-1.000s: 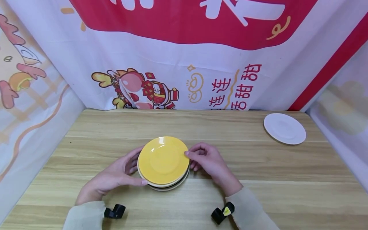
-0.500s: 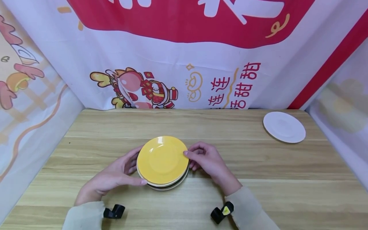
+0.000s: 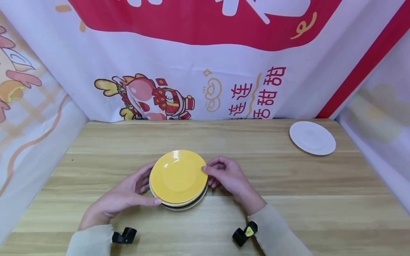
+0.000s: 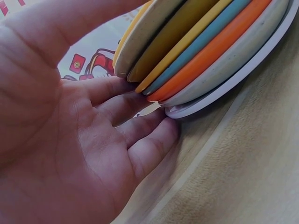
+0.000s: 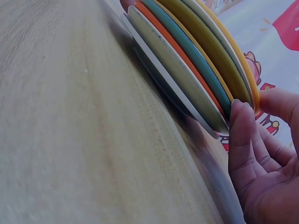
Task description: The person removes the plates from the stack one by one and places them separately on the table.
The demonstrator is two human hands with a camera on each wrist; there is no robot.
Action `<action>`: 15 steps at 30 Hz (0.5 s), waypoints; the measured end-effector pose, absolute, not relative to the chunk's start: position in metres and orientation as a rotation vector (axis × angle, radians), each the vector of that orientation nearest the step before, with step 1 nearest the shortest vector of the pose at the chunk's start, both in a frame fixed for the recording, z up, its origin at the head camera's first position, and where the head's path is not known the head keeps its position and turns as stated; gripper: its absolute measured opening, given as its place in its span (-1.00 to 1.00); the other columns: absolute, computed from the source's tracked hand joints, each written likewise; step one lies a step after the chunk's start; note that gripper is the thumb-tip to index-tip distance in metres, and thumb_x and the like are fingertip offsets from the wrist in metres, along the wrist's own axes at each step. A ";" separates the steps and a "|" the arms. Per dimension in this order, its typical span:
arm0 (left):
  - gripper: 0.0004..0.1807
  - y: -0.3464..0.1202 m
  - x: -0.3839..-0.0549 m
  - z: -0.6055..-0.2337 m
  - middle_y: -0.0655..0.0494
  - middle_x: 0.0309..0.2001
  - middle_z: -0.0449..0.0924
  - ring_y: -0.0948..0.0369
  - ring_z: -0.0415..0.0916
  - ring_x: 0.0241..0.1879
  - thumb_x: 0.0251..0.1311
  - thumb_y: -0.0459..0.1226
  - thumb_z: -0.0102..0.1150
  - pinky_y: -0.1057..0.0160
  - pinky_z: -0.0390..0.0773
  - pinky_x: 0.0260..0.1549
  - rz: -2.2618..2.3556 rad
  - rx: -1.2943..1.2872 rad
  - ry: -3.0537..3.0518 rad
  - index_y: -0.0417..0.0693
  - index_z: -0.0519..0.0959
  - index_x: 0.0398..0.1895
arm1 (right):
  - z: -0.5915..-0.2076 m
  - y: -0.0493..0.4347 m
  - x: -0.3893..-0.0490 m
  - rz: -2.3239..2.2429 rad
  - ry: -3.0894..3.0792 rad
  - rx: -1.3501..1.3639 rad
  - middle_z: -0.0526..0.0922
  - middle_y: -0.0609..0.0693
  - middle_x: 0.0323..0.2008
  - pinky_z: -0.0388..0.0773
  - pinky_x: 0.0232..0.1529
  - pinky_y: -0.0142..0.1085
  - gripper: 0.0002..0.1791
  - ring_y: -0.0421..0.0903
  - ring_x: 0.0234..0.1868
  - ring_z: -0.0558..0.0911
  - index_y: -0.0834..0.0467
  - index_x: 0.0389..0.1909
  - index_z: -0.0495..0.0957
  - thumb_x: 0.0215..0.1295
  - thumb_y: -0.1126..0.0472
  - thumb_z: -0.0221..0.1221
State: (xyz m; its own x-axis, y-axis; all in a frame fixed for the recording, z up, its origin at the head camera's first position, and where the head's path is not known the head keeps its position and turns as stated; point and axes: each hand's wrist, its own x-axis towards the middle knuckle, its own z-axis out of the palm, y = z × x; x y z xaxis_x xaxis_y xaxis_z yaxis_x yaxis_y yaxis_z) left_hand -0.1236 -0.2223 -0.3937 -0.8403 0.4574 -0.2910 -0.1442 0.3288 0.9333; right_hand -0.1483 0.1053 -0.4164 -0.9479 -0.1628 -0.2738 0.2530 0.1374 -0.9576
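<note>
A stack of several plates stands on the wooden table, with a glossy yellow plate (image 3: pixel 178 177) on top. Lower rims show in the left wrist view: teal (image 4: pixel 198 45), orange (image 4: pixel 212 58), a speckled pale plate (image 4: pixel 229 70) and a white plate (image 4: pixel 233 88) at the bottom. My left hand (image 3: pixel 123 197) holds the stack's left side, its fingertips against the rims and its thumb at the front edge. On the right side, my right hand (image 3: pixel 229 177) pinches the upper plates' rims, thumb on the yellow plate and fingers (image 5: pixel 241 140) lower down.
A single white plate (image 3: pixel 312 138) lies at the table's back right. A printed cloth backdrop (image 3: pixel 192 57) rises along the back edge, with cloth sides left and right. Black wrist cameras (image 3: pixel 125 235) sit at both cuffs.
The head view has shifted slightly, so everything sits a little further left and up. Both hands and the plates keep their places relative to each other.
</note>
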 end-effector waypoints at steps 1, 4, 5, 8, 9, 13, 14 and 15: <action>0.23 -0.222 -0.124 -0.393 -0.02 0.77 -0.01 -0.16 0.06 0.71 0.16 -0.24 0.62 -0.05 0.17 0.64 1.543 0.277 2.086 0.13 -0.02 0.77 | -0.416 0.106 -0.149 -1.877 2.110 0.090 0.73 0.06 -0.32 0.77 -0.38 -0.31 -0.67 -0.07 -0.43 0.70 0.16 -0.03 0.68 0.35 0.05 0.48; 0.24 -0.220 -0.125 -0.391 -0.01 0.77 -0.01 -0.16 0.06 0.72 0.15 -0.24 0.62 -0.06 0.16 0.65 1.546 0.281 2.087 0.12 -0.02 0.77 | -0.414 0.107 -0.149 -1.882 2.119 0.084 0.74 0.06 -0.31 0.76 -0.37 -0.31 -0.67 -0.07 -0.42 0.70 0.15 -0.03 0.68 0.35 0.05 0.48; 0.24 -0.220 -0.126 -0.390 -0.01 0.77 -0.01 -0.16 0.06 0.71 0.14 -0.25 0.62 -0.06 0.15 0.65 1.546 0.278 2.088 0.13 -0.02 0.77 | -0.414 0.107 -0.150 -1.884 2.120 0.083 0.74 0.06 -0.31 0.77 -0.37 -0.31 -0.67 -0.07 -0.42 0.70 0.15 -0.02 0.68 0.36 0.05 0.48; 0.24 -0.220 -0.126 -0.390 -0.01 0.77 -0.02 -0.16 0.05 0.72 0.14 -0.25 0.63 -0.05 0.15 0.65 1.541 0.267 2.089 0.13 -0.02 0.78 | -0.414 0.107 -0.149 -1.887 2.120 0.075 0.74 0.06 -0.30 0.77 -0.36 -0.31 -0.67 -0.07 -0.41 0.70 0.15 -0.02 0.68 0.36 0.05 0.47; 0.24 -0.220 -0.126 -0.390 -0.01 0.77 -0.02 -0.16 0.05 0.72 0.14 -0.24 0.63 -0.03 0.16 0.65 1.537 0.261 2.090 0.13 -0.02 0.78 | -0.414 0.107 -0.149 -1.885 2.118 0.077 0.74 0.06 -0.30 0.77 -0.36 -0.31 -0.67 -0.07 -0.40 0.70 0.15 -0.01 0.67 0.37 0.05 0.47; 0.24 -0.220 -0.124 -0.391 0.00 0.77 -0.02 -0.15 0.06 0.72 0.14 -0.23 0.63 0.06 0.23 0.63 1.523 0.240 2.098 0.16 -0.02 0.77 | -0.415 0.107 -0.148 -1.873 2.111 0.080 0.74 0.07 -0.28 0.77 -0.35 -0.32 -0.67 -0.08 -0.39 0.71 0.15 0.00 0.67 0.37 0.06 0.46; 0.24 -0.220 -0.124 -0.391 0.00 0.77 -0.01 -0.15 0.06 0.72 0.15 -0.23 0.63 0.07 0.24 0.63 1.523 0.238 2.099 0.16 -0.01 0.77 | -0.415 0.106 -0.147 -1.871 2.111 0.079 0.74 0.07 -0.28 0.77 -0.35 -0.32 -0.67 -0.08 -0.39 0.71 0.15 0.00 0.67 0.37 0.06 0.46; 0.24 -0.221 -0.123 -0.391 0.00 0.77 -0.01 -0.15 0.07 0.71 0.15 -0.23 0.63 0.08 0.25 0.63 1.522 0.238 2.101 0.16 -0.01 0.77 | -0.415 0.106 -0.147 -1.870 2.113 0.079 0.74 0.06 -0.28 0.77 -0.35 -0.32 -0.67 -0.08 -0.40 0.71 0.16 0.00 0.67 0.37 0.06 0.45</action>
State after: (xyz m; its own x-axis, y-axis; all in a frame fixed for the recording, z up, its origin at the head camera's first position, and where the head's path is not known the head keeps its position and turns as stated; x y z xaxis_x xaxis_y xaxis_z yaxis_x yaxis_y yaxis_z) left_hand -0.1232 -0.2205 -0.3914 -0.8440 0.4357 -0.3126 -0.1614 0.3495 0.9229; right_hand -0.1473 0.1063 -0.4148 -0.9480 -0.1670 -0.2711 0.2488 0.1427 -0.9580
